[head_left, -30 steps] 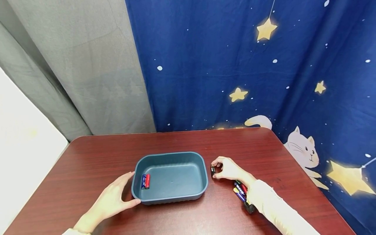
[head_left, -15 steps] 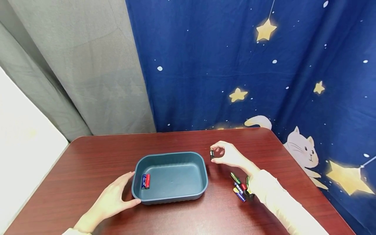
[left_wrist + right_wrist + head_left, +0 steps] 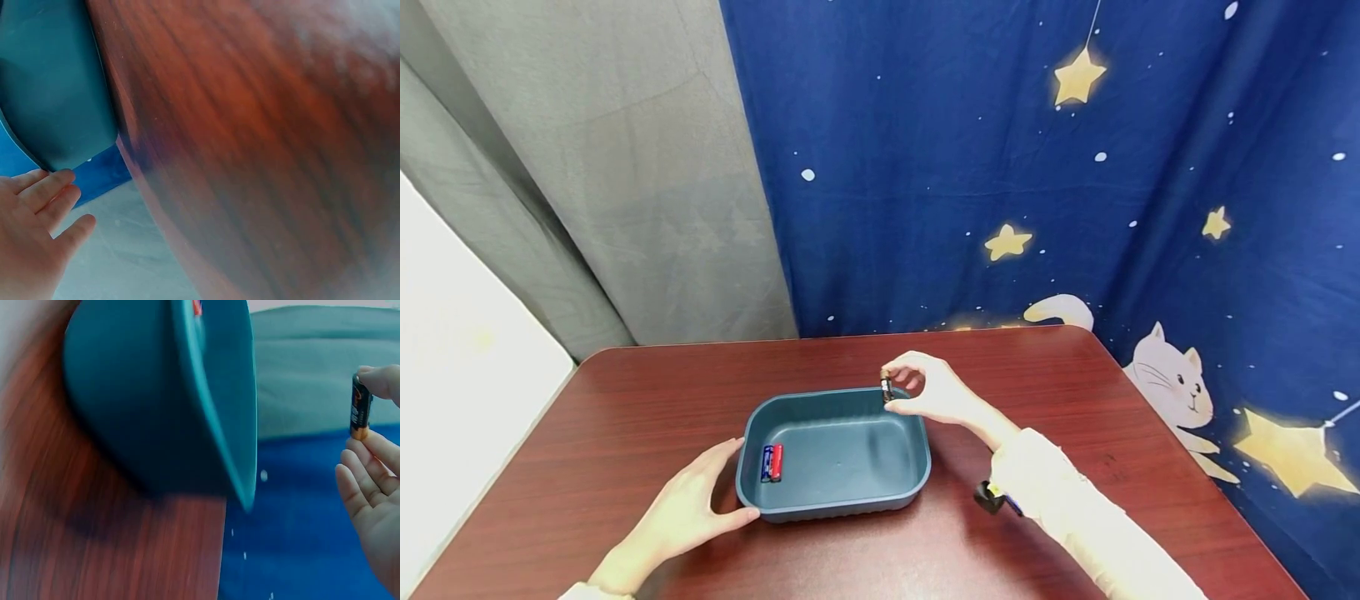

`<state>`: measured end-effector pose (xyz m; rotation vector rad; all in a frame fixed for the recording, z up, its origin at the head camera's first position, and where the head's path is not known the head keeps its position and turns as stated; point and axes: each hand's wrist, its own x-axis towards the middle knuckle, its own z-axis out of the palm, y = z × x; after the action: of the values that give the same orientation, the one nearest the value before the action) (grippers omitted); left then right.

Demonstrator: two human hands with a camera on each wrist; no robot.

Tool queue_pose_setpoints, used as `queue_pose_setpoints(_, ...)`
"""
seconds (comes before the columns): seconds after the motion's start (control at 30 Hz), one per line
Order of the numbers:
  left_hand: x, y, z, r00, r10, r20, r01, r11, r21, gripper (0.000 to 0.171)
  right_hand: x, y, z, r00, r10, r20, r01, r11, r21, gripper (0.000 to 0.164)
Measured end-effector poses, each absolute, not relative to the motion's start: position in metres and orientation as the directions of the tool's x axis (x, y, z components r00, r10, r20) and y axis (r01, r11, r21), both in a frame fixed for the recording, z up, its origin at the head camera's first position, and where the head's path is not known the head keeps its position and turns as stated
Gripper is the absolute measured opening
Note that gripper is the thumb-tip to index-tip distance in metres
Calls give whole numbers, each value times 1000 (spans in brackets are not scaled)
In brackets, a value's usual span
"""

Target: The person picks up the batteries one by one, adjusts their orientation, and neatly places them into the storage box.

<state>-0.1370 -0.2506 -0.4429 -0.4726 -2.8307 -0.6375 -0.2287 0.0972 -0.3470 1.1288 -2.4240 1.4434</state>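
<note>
My right hand pinches a black-and-copper battery between thumb and fingertips, above the back right part of a dark teal plastic bin. In the right wrist view the battery is held by its two ends, copper end at the fingers. Inside the bin, at its left, a blue battery and a red battery lie side by side. My left hand is spread at the bin's left end, fingertips and thumb at the rim. The left wrist view shows its fingers nearly straight.
Below the right sleeve a black object and part of a blue-and-yellow battery show on the reddish-brown table; the sleeve hides what lies beside them. Grey and blue curtains hang behind the table's far edge.
My right hand has lifted the black-and-copper battery off the table and carried it left, from beside the bin to above it. The sleeve now covers most of the battery pile. My left hand stays put.
</note>
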Motion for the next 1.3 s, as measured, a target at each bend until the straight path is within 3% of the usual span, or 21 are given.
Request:
queue_pose_setpoints(0.37, -137, -251, -443, -926, 268, 264, 355, 855, 378, 92, -236, 41, -385, -747, -532, 398, -574, 215, -790, 46)
queue_pose_setpoints(0.8, -137, -251, -441, -929, 267, 256, 350, 858, 375, 92, -224, -10, -409, -842, -493, 220, -469, 466, -750, 40)
queue_pose_setpoints(1.3, -137, -252, -442, -903, 295, 311, 398, 848, 351, 90, -222, -37, -427, -854, -520, -3, -350, 579, -737, 42)
